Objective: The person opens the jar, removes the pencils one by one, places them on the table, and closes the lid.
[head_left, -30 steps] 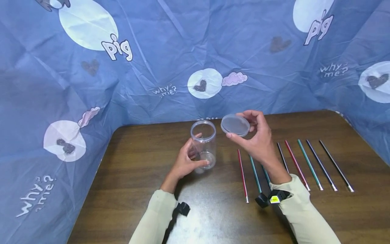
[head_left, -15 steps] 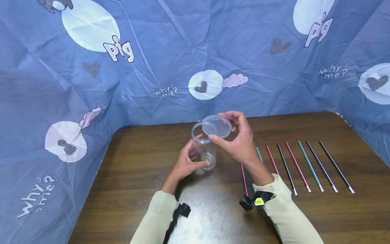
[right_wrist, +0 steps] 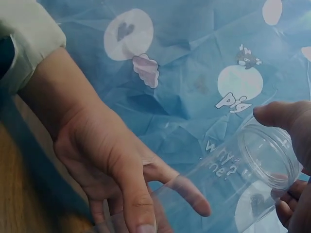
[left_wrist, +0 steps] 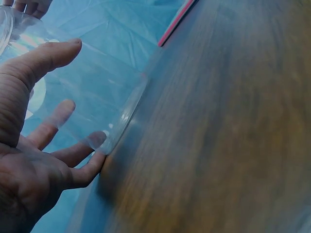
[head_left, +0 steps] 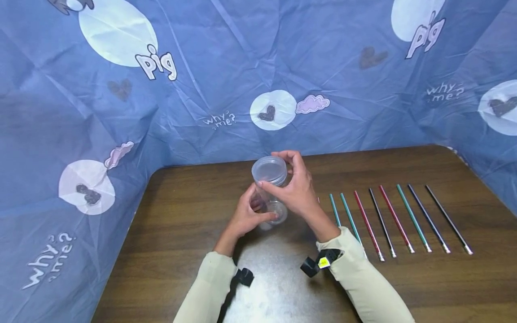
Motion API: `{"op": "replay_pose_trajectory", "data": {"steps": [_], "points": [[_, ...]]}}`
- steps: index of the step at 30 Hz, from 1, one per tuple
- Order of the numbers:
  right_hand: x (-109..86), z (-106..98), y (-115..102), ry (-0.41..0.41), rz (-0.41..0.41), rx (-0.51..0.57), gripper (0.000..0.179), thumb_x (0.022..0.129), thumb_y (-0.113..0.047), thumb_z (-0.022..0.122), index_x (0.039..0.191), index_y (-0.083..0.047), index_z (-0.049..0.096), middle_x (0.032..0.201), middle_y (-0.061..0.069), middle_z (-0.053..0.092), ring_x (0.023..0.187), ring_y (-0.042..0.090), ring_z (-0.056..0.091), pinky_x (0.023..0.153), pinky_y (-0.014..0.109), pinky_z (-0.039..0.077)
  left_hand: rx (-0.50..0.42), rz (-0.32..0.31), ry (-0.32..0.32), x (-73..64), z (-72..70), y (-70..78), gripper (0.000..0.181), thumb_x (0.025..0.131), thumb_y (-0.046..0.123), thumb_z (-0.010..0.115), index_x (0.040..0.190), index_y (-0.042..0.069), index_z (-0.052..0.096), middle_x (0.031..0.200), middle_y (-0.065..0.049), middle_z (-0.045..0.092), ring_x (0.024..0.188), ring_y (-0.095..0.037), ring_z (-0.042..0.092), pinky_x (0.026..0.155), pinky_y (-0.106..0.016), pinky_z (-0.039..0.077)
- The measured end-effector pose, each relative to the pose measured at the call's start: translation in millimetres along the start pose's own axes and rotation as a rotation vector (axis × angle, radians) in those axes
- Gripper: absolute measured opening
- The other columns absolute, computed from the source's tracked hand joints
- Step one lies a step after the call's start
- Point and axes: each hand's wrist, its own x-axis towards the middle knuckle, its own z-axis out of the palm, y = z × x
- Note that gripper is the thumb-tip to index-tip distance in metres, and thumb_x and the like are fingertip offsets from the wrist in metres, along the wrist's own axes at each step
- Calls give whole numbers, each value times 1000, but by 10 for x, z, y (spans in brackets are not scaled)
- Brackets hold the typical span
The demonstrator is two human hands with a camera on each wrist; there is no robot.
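A clear plastic jar (head_left: 278, 210) stands upright on the table. My left hand (head_left: 244, 216) holds it low down from the left, thumb in front and fingers behind; the left wrist view shows those fingers (left_wrist: 62, 114) through the clear wall. On the jar's mouth sits a translucent round lid (head_left: 269, 168). My right hand (head_left: 298, 190) grips the lid's rim, its thumb at the near side and its fingers at the far side. In the right wrist view the right thumb (right_wrist: 279, 114) lies by the jar's rim. Whether the lid is seated fully cannot be told.
To the right, several pencils (head_left: 369, 225) in red, green, blue and black lie side by side on the brown wooden table (head_left: 181, 233). My right forearm partly covers the leftmost ones. A blue printed cloth (head_left: 194, 89) hangs behind and at the sides.
My right hand has carried the lid leftwards from beside the jar onto its mouth. More of the pencils show now. My left hand and the jar have stayed in place.
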Motion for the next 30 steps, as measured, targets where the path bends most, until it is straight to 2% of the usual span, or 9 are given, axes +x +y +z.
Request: {"op": "replay_pose_trajectory", "data": {"steps": [8,13,16,22,26,30], "points": [[-15,-3,3,-6,-3,-9,71,71,-20,90,126,-7,48,131,3,63,117,19,57,90,36,44,20,-1,-1,-9,-10,24,80,72,-11,81,142,1,45,132,-23,59,121,-47,55,101,-58,45],[-32,-2,42,-24,-48,-27,68,73,-24,88,126,-6,49,133,4,62,118,20,57,94,36,44,28,3,0,-26,-20,24,79,72,-11,81,141,0,45,133,-23,59,121,-43,56,102,-56,45],[-29,-23,68,-63,-84,6,64,77,-21,85,126,-4,48,135,8,60,122,22,56,100,40,43,28,7,0,-26,-20,4,77,72,-10,82,140,-1,46,132,-23,59,120,-43,57,101,-55,46],[-12,-85,87,-142,-81,66,65,80,-14,82,131,-2,44,139,11,55,124,24,53,103,42,42,16,7,11,37,-22,-217,79,71,-9,83,140,5,47,132,-20,59,120,-43,57,102,-55,46],[-24,-63,74,-104,-49,28,68,78,-18,84,130,-5,44,134,8,56,117,24,54,98,41,43,21,11,14,66,-24,-295,81,70,-8,85,140,12,48,133,-14,61,118,-34,60,100,-50,48],[-41,-18,65,-41,-30,-42,72,74,-23,88,129,-5,45,129,9,57,112,24,55,95,41,43,21,13,17,70,-19,-304,83,69,-10,84,141,12,48,133,-14,61,118,-32,60,99,-48,49]]}}
